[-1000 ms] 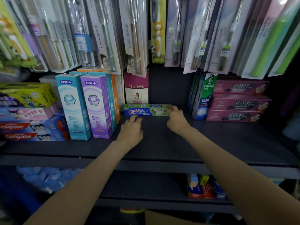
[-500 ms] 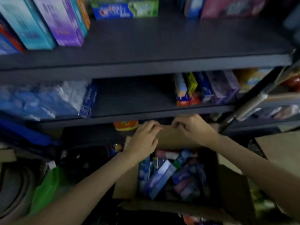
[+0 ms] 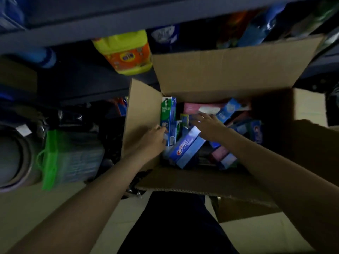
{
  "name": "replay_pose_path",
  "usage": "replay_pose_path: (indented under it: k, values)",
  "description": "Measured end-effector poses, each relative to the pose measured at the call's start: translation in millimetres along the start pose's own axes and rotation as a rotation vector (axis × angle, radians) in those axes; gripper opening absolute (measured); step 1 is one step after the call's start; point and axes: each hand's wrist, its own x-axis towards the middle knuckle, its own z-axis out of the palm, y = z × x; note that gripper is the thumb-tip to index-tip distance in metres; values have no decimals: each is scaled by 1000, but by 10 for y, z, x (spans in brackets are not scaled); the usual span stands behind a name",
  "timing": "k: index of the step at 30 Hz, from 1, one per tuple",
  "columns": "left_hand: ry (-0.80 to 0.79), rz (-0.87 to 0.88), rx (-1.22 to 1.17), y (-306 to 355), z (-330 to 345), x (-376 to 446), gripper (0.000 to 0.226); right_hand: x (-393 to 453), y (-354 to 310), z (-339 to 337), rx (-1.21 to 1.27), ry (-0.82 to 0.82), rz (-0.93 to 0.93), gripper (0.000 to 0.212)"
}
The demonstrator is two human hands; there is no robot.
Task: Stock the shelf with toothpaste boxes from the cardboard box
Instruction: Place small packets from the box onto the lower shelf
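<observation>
An open cardboard box (image 3: 216, 77) stands on the floor below me, filled with several toothpaste boxes. A green and blue Darlie box (image 3: 168, 114) stands upright against its left wall. My left hand (image 3: 152, 142) touches the lower part of that box, fingers at its edge. A blue Crest box (image 3: 187, 147) lies tilted in the middle. My right hand (image 3: 207, 125) reaches over the pile with fingers spread, resting on the boxes near a small green box (image 3: 184, 119). Pink boxes (image 3: 220, 154) and light blue boxes (image 3: 226, 110) lie deeper inside.
The dark edge of the bottom shelf (image 3: 128, 17) runs across the top. A yellow and orange detergent jug (image 3: 126, 54) stands under it. A green bag (image 3: 55, 154) and a round grey object (image 3: 12, 156) sit left of the box. My dark trouser leg (image 3: 174, 222) is below.
My view has dropped from the shelf with the Crest box to the floor box. Both hands left the shelf, passed the box flap, and now reach down among the toothpaste boxes.
</observation>
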Motion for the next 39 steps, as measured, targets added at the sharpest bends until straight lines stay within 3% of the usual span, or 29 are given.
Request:
replay_pose_path:
  k: [4,6,9,11,16,18,21,23,28,31,33,37,39]
  values:
    - [-6,-2,-48,-47,131,64,32,365,-33,109,-323,-193,-125,76]
    - [0,7,-53,-49,151,84,33,453,-107,196,-382,-212,-152,73]
    - [17,13,-54,-41,94,105,34,425,-164,171,-298,-177,-167,63]
    - [1,32,-66,-12,2,64,33,218,-160,-28,-109,-210,-152,55]
    - [-258,170,-144,308,-606,-232,59,-779,-78,-1048,100,37,-130,46]
    - [-273,201,-82,512,-1020,-456,54,-1234,-87,-1521,147,134,-120,40]
    - [-114,280,53,747,-1682,-836,39,-1797,-95,-2134,116,261,-53,44]
    - [62,357,211,836,-2114,-1097,34,-2111,-90,-2538,222,275,-47,53]
    - [762,489,582,848,-3092,-1622,55,-2738,5,-3468,507,296,-51,23]
    - [989,472,604,865,-3487,-1898,67,-2976,-32,-3828,768,377,-113,29]
    - [1046,442,585,896,-3676,-2020,65,-3094,-69,-4017,828,470,-143,31]
    - [947,519,382,940,-3894,-2096,58,-3280,-115,-4358,1036,634,-219,15]
    - [922,534,306,998,-3946,-2109,55,-3343,-179,-4543,1102,749,-154,23]
